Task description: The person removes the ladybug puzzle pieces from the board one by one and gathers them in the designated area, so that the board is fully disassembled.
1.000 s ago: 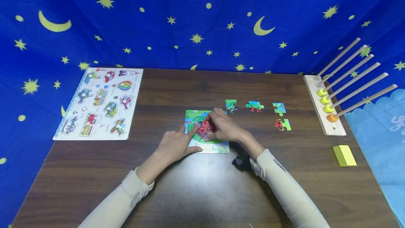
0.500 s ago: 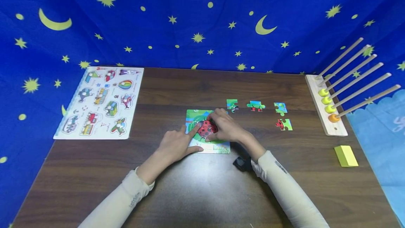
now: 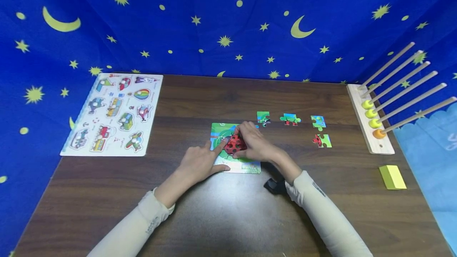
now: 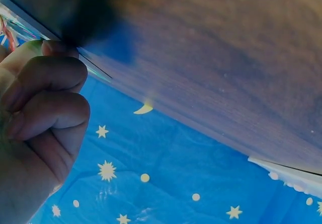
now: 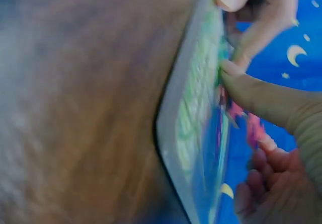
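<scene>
A jigsaw puzzle board [image 3: 251, 167] with a green, blue and white picture lies at mid-table in the head view. My right hand [image 3: 258, 146] pinches a red ladybug-patterned jigsaw piece [image 3: 235, 144] between thumb and fingers over the board's middle; a red bit of it [image 5: 255, 129] shows in the right wrist view. My left hand [image 3: 196, 162] rests at the board's left side. Its extended index finger touches the piece's left edge and its thumb lies on the board's front part. The left wrist view shows its other fingers bent. Both hands cover parts of the picture.
Right of the board lie several loose jigsaw pieces [image 3: 290, 119]. A knobbed vehicle puzzle [image 3: 123, 116] lies back left. At right are a wooden peg rack [image 3: 375, 130] with thin upright rods and beads, and a yellow block [image 3: 392, 177]. A black object [image 3: 275, 186] sits by the right wrist.
The head view has shifted slightly. Both hands stay on the board and the ladybug piece, with hardly any visible movement.
</scene>
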Available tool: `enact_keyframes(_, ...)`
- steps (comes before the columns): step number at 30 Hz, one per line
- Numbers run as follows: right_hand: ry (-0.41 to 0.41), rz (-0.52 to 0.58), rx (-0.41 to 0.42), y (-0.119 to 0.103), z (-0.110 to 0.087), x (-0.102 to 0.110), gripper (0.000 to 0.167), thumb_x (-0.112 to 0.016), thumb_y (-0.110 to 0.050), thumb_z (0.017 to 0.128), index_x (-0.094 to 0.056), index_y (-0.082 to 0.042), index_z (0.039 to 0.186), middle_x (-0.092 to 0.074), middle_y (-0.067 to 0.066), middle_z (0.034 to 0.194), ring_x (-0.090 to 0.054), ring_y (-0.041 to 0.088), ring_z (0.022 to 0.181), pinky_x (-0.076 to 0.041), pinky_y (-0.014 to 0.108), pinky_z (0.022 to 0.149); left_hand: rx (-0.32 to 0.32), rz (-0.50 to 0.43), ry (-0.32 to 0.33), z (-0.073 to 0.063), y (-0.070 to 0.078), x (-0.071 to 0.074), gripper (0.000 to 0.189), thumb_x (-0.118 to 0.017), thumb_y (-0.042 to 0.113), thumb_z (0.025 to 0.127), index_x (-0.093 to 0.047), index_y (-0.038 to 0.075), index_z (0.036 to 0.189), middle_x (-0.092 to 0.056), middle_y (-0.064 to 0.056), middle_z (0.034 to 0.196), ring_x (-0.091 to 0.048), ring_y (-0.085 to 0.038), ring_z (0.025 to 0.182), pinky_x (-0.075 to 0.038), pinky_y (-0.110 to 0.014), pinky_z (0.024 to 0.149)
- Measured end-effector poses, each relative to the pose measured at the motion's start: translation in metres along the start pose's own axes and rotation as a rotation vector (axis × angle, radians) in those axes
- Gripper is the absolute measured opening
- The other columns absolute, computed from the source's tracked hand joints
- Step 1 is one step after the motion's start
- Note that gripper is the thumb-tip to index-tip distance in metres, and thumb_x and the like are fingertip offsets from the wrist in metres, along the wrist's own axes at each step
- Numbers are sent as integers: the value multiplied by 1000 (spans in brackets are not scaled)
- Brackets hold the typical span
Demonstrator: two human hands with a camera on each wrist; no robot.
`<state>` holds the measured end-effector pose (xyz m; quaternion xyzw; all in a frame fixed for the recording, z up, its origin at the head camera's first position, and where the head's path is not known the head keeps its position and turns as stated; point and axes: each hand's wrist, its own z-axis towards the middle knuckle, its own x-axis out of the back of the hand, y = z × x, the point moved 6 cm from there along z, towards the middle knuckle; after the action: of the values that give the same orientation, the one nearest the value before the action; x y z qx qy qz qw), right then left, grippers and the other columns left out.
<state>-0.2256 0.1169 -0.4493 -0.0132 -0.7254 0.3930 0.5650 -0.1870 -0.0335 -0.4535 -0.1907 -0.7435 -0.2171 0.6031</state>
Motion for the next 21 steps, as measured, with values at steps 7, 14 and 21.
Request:
enact_keyframes(7,5,-24,-40,3,-3,2,66,-89,-33,73,-57,-3,121,-55,8,111,-43,22,101,-38,42,92,-6,-4,2,0,1,0,84,-48,74,88,-40,22,153,-61,-27,130,-53,-18,58,-41,-30,46)
enact_keyframes(14,34,-80,32,-2,-7,2,66,-87,-32,76,-62,-4,130,-54,6,106,-41,21,99,-37,39,87,5,-7,-13,-1,1,-1,83,-49,73,89,-39,23,153,-60,-27,132,-49,-17,55,-37,-28,44)
enact_keyframes(21,23,-120,61,-5,-9,1,69,-88,-35,75,-64,-3,131,-52,1,100,-36,17,93,-32,33,80,16,-14,-16,-1,0,0,84,-49,75,88,-39,23,153,-56,-28,137,-56,-21,61,-40,-30,46)
